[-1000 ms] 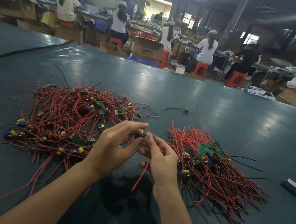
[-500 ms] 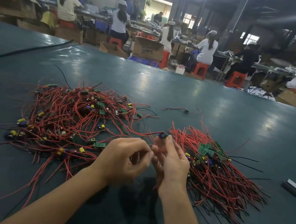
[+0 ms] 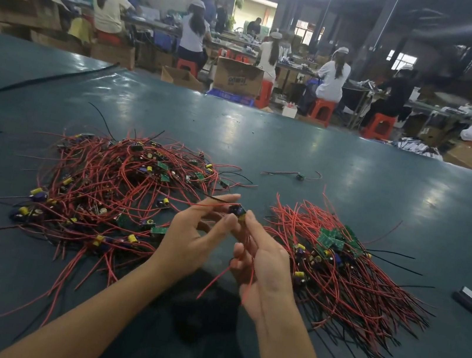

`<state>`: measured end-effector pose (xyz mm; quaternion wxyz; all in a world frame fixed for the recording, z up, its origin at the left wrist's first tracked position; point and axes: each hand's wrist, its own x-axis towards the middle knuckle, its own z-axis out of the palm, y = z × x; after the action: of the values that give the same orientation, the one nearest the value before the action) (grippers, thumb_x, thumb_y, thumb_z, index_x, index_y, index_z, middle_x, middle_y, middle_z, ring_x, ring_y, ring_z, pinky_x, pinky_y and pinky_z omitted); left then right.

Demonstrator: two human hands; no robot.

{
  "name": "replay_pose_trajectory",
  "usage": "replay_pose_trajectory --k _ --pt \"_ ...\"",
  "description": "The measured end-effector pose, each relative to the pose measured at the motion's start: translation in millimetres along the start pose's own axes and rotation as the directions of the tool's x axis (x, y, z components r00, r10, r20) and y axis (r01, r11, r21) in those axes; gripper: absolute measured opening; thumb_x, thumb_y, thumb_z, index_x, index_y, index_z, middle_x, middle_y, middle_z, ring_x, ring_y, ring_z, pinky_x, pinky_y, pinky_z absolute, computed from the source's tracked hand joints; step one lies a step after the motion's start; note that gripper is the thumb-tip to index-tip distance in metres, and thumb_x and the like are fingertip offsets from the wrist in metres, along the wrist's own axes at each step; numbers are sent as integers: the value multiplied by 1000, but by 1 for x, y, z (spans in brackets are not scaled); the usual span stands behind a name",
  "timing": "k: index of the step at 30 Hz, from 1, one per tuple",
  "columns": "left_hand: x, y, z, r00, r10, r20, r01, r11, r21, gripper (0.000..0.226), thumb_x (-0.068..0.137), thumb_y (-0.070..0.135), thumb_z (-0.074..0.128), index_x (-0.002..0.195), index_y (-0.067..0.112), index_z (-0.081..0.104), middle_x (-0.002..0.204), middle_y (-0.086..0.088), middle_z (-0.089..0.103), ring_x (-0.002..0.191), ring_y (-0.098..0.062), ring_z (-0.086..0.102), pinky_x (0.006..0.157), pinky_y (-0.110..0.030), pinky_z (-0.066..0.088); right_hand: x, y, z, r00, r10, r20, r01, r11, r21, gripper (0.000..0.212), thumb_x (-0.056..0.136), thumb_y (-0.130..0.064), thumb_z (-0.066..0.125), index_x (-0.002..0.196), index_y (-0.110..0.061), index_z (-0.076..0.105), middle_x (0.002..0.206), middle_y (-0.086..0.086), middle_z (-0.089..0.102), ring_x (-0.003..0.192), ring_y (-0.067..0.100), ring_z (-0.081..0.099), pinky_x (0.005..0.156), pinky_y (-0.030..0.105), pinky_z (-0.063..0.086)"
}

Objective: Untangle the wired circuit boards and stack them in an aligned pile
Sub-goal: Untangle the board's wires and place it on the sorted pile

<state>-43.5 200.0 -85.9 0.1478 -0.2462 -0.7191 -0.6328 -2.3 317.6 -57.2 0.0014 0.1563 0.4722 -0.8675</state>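
Note:
A tangled heap of small circuit boards (image 3: 109,189) with red and black wires lies on the left of the dark green table (image 3: 295,145). On the right lies a more orderly pile of boards (image 3: 336,256), green boards together and wires fanned out to the right. Between the piles, both hands hold one small board (image 3: 237,210) with a dark capacitor. My left hand (image 3: 191,240) pinches it with thumb and fingers. My right hand (image 3: 262,257) grips its red wires, which hang down through the palm.
One loose board with wires (image 3: 300,176) lies farther back on the table. A small dark block (image 3: 470,300) sits at the right. A black cable (image 3: 40,79) crosses the far left. Beyond the table, people sit on orange stools among cardboard boxes.
My left hand has opened from a fist and risen to the board. The board has lifted slightly and its red wires now hang through my right hand.

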Motion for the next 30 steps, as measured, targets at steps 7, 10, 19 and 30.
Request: replay_pose_trajectory --k 7,10,19,30 --pt "4 3 1 986 -30 -161 12 993 -114 18 91 24 56 92 16 72 73 10 73 63 -3 66 60 -12 50 2 -2 -3 998 32 47 -32 999 0 11 95 -21 62 98 -11 65 62 2 68 36 6 48 32 16 34" --pt "4 1 1 968 -57 -244 31 993 -111 22 90 26 59 88 11 74 70 6 73 59 -6 66 58 -14 49 0 -6 -5 995 44 85 -53 992 117 24 100 -22 45 103 -11 66 76 6 74 44 10 58 36 17 39" --pt "-1 4 -2 962 -8 -274 46 990 133 20 89 40 60 80 27 73 71 13 71 68 -3 68 66 -17 51 3 7 0 983 -164 -84 146 971 -190 11 84 -20 76 74 -24 79 73 -9 72 50 2 55 41 18 41" --pt "0 7 4 978 -177 -110 176 984 -16 41 77 59 72 82 19 62 72 -4 70 61 -22 68 59 -37 57 1 12 5 965 -245 -91 211 936 -281 28 93 -35 65 69 -33 79 66 -4 65 65 17 54 51 26 47"
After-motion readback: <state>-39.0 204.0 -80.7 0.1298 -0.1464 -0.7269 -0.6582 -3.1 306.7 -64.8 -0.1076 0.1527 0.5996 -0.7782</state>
